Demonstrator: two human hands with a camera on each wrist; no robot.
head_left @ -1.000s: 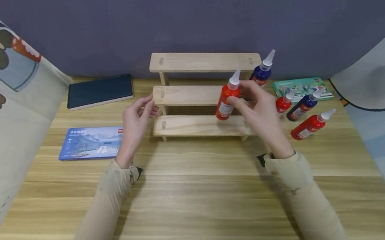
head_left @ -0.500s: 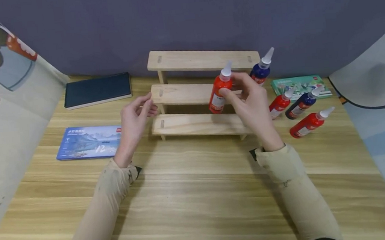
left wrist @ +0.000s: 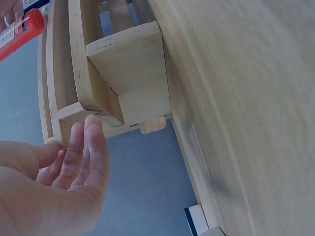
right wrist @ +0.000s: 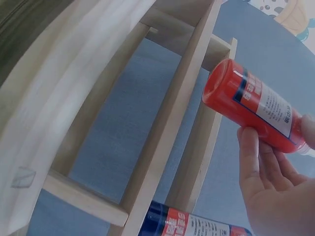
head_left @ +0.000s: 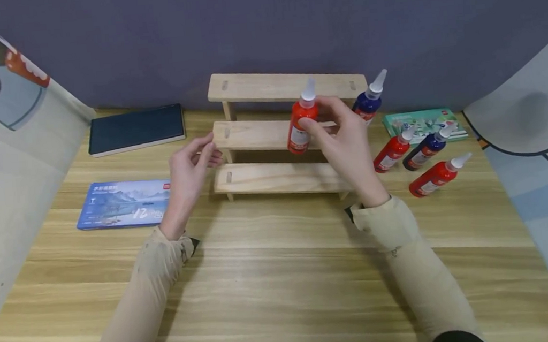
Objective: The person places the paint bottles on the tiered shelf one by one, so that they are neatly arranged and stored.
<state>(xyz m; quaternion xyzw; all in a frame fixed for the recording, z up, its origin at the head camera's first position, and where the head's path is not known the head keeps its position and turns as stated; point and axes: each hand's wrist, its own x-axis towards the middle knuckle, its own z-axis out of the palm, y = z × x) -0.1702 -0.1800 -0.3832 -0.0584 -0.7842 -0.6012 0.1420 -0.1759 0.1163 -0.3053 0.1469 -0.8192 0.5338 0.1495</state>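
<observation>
Held red bottle (head_left: 299, 131) aloft, pinched between thumb and fingers of right hand (head_left: 341, 139), over middle of wooden rack (head_left: 274, 179), apart from its tiers. Had left hand (head_left: 189, 167) at rack's left end, seemingly for steadying; could not tell whether clasping or merely touching. Looked like carrying-to-shelf step, short of setting down. Seemed to call next for lowering base flat onto tier, then loosening right fingers. Noted blue bottle (head_left: 367, 105) beside rack's right end, three more bottles (head_left: 390, 155) farther right, green box (head_left: 424, 118) far right; blue box (head_left: 122, 204) near left, dark book (head_left: 135, 129) far left.
</observation>
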